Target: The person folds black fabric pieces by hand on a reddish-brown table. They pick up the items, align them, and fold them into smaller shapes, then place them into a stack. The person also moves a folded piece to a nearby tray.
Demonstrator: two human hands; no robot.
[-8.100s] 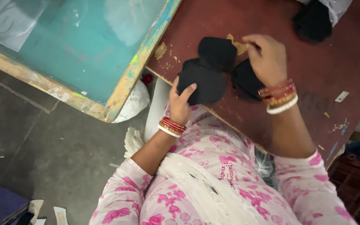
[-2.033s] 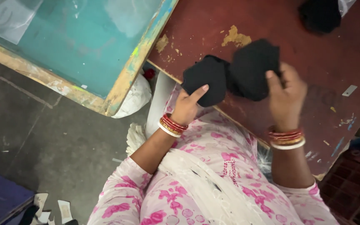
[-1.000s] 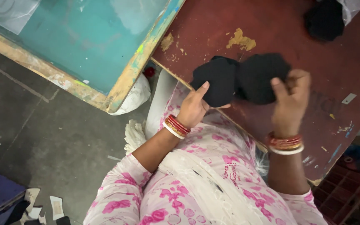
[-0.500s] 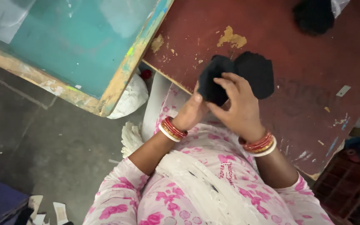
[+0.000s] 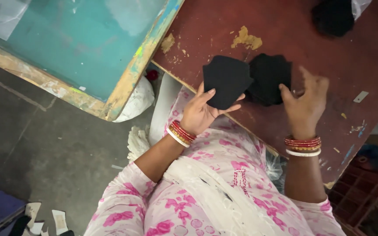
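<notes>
Nearest the camera is the person's lap, in a pink-flowered top with a white scarf point(image 5: 206, 183) laid across it. Two forearms reach up from it, each wrist carrying a stack of red and white bangles.

The left hand point(image 5: 202, 113) holds one black fabric piece point(image 5: 226, 81) at the table's near edge: the thumb lies on top of the cloth and the fingers curl under it, so the piece is pinched and sticks out over the edge. The right hand point(image 5: 305, 105) is blurred, with the fingers spread wide; its thumb touches the rim of a second black fabric piece point(image 5: 267, 78), which lies flat on the dark red table point(image 5: 355, 57), just beside the first and partly overlapped by it. The right hand grips nothing that can be seen.

Farther up the red table, near the top right corner, sits a third dark heap of black cloth point(image 5: 331, 17), well apart from the two pieces in hand. Patches of chipped yellowish paint show on the table between them.

To the left, one teal-topped board with a worn wooden frame point(image 5: 66, 48) stands beside the red table, above the grey floor.
</notes>
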